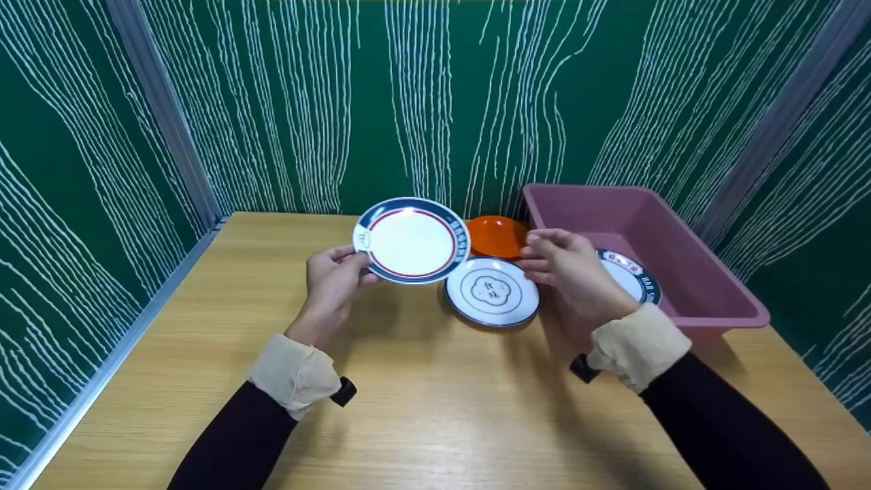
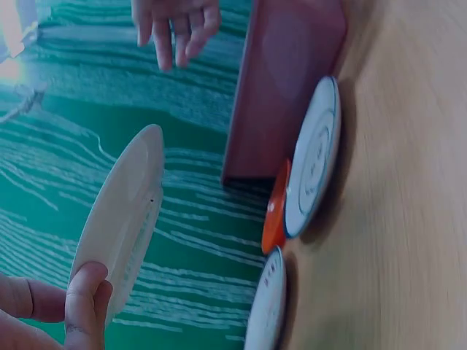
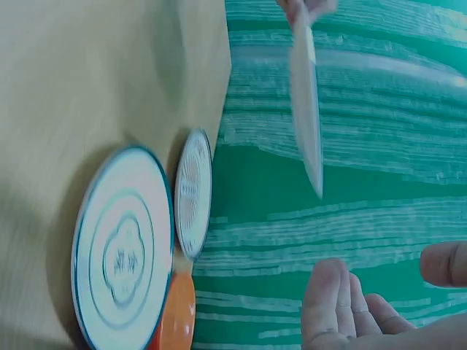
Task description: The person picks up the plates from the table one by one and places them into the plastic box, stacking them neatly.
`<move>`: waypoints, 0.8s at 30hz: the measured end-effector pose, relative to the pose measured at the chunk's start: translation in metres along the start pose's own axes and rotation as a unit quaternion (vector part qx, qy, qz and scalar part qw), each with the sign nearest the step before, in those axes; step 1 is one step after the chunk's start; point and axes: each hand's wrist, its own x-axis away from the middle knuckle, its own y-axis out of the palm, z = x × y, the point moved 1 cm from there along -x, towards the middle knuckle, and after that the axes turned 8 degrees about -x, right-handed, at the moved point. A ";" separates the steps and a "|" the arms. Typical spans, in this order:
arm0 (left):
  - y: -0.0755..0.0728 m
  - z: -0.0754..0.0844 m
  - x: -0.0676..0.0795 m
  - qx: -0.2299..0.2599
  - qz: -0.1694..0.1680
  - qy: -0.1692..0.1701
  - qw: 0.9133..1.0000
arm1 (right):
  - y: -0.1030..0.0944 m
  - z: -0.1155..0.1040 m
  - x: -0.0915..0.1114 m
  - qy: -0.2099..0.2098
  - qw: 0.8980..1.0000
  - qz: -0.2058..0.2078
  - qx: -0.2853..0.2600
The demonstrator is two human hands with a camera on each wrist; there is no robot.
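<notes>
My left hand [image 1: 330, 289] pinches the edge of a white plate [image 1: 412, 245] with a dark blue patterned rim and a red ring, raised above the table. The left wrist view shows its underside. My right hand [image 1: 575, 272] is beside the tub's left wall, holding nothing, its fingers fairly straight in the right wrist view. Between the hands lies a white plate with a flower outline and characters [image 1: 493, 292]. Behind it is an orange plate [image 1: 497, 238]. Another patterned white plate [image 3: 193, 193] lies on the table, hidden in the head view by the raised plate.
A pink plastic tub [image 1: 714, 272] stands at the right of the wooden table [image 1: 435, 408]. Inside it sits a blue-rimmed plate [image 1: 633, 275], partly covered by my right hand. A green wall with white lines [image 1: 422, 102] rises behind the table.
</notes>
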 end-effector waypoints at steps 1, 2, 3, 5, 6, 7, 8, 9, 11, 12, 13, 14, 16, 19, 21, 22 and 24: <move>0.002 0.001 0.003 0.007 -0.007 0.004 1.000 | 0.004 0.002 0.000 0.002 1.000 -0.003 -0.005; 0.005 0.003 0.007 0.015 -0.014 0.008 1.000 | 0.008 0.003 0.000 0.005 1.000 -0.008 -0.008; 0.007 0.004 0.010 0.023 -0.020 0.012 0.999 | 0.012 0.005 0.000 0.007 1.000 -0.012 -0.014; 0.012 0.006 0.017 0.034 -0.029 0.015 0.999 | 0.020 0.008 0.000 0.012 0.999 -0.021 -0.024; 0.014 0.007 0.020 0.041 -0.032 0.017 0.998 | 0.023 0.009 0.001 0.014 0.999 -0.024 -0.032; 0.017 0.007 0.023 0.048 -0.035 0.019 0.998 | 0.027 0.011 0.001 0.017 0.999 -0.028 -0.042; 0.019 0.008 0.026 0.055 -0.037 0.020 0.998 | 0.030 0.012 0.002 0.021 0.998 -0.030 -0.052; 0.022 0.008 0.028 0.063 -0.038 0.021 0.997 | 0.033 0.013 0.003 0.024 0.997 -0.031 -0.062; 0.027 0.008 0.034 0.077 -0.040 0.022 0.996 | 0.039 0.014 0.005 0.024 0.995 -0.032 -0.086; 0.030 0.007 0.036 0.085 -0.042 0.021 0.995 | 0.042 0.015 0.006 0.024 0.994 -0.030 -0.098; 0.033 0.007 0.038 0.092 -0.043 0.019 0.995 | 0.043 0.015 0.008 0.020 0.994 -0.028 -0.108; 0.035 0.006 0.039 0.098 -0.045 0.017 0.994 | 0.044 0.015 0.010 0.013 0.993 -0.025 -0.116; 0.040 0.005 0.042 0.109 -0.047 0.017 0.993 | 0.046 0.016 0.014 -0.005 0.992 -0.018 -0.124; 0.045 0.003 0.044 0.120 -0.047 0.020 0.991 | 0.046 0.017 0.018 -0.029 0.992 -0.013 -0.122; 0.047 0.002 0.045 0.124 -0.048 0.022 0.991 | 0.045 0.018 0.020 -0.037 0.992 -0.010 -0.118; 0.048 0.001 0.045 0.125 -0.050 0.022 0.991 | 0.044 0.019 0.020 -0.038 0.992 -0.009 -0.118; 0.050 0.000 0.046 0.128 -0.057 0.021 0.990 | 0.043 0.020 0.020 -0.038 0.992 -0.003 -0.121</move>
